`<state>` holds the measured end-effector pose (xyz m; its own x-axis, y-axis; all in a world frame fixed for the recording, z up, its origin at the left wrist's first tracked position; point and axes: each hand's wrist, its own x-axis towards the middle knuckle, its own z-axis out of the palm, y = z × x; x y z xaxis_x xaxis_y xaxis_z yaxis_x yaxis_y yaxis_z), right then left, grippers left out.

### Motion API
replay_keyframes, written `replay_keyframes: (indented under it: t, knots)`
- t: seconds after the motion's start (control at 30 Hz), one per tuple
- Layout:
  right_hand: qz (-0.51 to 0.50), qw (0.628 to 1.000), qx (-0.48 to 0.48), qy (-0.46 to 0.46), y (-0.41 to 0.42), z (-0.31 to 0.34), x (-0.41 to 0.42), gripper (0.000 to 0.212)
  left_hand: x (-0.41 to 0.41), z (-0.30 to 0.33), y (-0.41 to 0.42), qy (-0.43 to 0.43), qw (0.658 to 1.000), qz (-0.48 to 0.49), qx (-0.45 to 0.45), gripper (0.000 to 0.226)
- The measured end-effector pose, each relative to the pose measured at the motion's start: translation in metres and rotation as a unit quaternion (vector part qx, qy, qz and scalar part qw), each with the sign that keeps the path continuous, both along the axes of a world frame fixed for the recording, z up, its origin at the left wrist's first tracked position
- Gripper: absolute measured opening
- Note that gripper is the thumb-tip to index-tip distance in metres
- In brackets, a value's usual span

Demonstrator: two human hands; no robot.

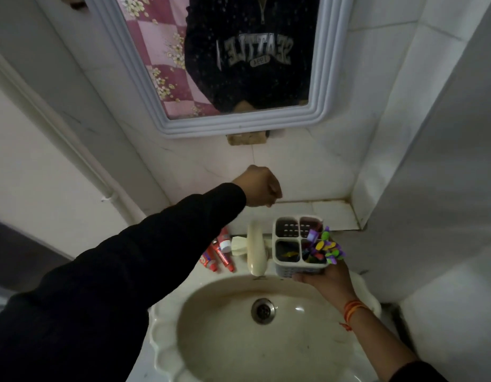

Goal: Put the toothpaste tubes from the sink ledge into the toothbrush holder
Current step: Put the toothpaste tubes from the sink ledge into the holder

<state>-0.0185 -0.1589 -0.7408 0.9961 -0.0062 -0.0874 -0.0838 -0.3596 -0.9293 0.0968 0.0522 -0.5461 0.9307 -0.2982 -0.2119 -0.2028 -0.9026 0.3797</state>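
Note:
Two red toothpaste tubes point(218, 256) lie on the sink ledge point(211, 274) left of the tap, partly under my left sleeve. My right hand point(325, 279) holds the white four-compartment toothbrush holder point(296, 245) from below, above the basin's back rim. Colourful toothbrushes point(325, 248) fill its front right compartment. My left hand point(256, 187) is raised above the ledge in front of the wall, fingers curled into a fist with nothing visible in it.
A cream tap point(256, 250) stands at the middle of the ledge, between the tubes and the holder. The cream basin point(219, 326) with its metal drain point(263, 311) lies below. A white-framed mirror point(239, 125) hangs above; a tiled wall step point(335, 213) closes the right.

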Motion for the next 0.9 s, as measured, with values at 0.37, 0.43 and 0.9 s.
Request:
replay_keyframes:
  t: [0.37, 0.43, 0.9]
  knots:
    - [-0.01, 1.0, 0.004, -0.015, 0.002, -0.002, -0.003, 0.073, -0.006, -0.088, 0.093, 0.112, 0.954, 0.234, 0.151, 0.053]
    - [-0.012, 1.0, 0.007, -0.017, 0.002, -0.002, -0.004, 0.072, -0.01, -0.103, 0.089, 0.117, 0.946, 0.28, 0.115, 0.057]
    - [-0.012, 1.0, 0.004, 0.002, 0.003, 0.004, -0.004, 0.067, -0.012, -0.087, 0.082, 0.015, 0.939, 0.341, -0.035, 0.055]
